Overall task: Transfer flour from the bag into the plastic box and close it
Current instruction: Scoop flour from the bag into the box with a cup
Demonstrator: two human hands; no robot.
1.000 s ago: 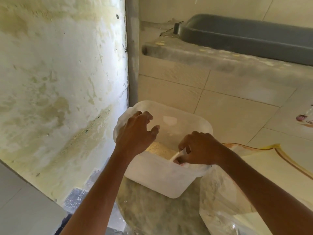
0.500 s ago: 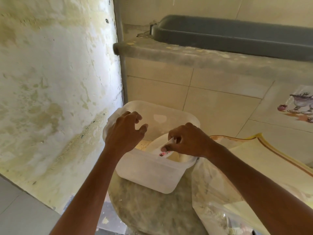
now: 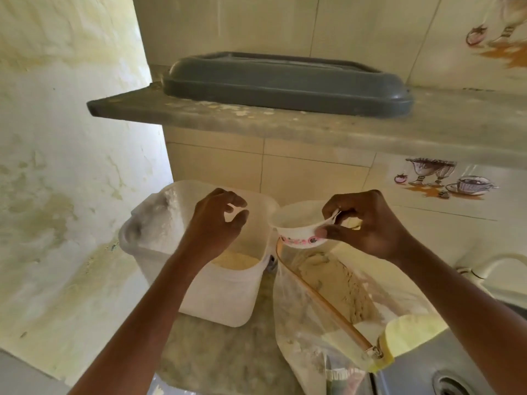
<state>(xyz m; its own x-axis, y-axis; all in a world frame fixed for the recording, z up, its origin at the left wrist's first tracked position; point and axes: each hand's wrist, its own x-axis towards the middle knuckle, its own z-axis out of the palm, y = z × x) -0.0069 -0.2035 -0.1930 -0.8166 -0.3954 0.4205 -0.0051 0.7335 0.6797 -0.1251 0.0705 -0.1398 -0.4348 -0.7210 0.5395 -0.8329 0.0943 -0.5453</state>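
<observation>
While the right hand [image 3: 368, 223] pinches a small white bowl [image 3: 299, 228] by its rim at centre frame, thumb inside and fingers beneath, the left hand [image 3: 219, 220] hovers over the plastic box [image 3: 216, 292] with fingers loosely curled, holding nothing. The bowl hangs above the open mouth of the flour bag [image 3: 322, 306], lower right, just beside the box. Pale flour [image 3: 235, 259] lies low in the box, so scooping looks to be under way and far from done. Next the bowl likely needs dipping into the bag, then a level carry leftward over the box's rim. Both stand on a mottled stone counter [image 3: 214, 354]. A grey lid [image 3: 285, 82] rests on the shelf [image 3: 313, 129] above, against tiled wall [image 3: 313, 178]; a metal sink [image 3: 450, 377] shows at lower right.
</observation>
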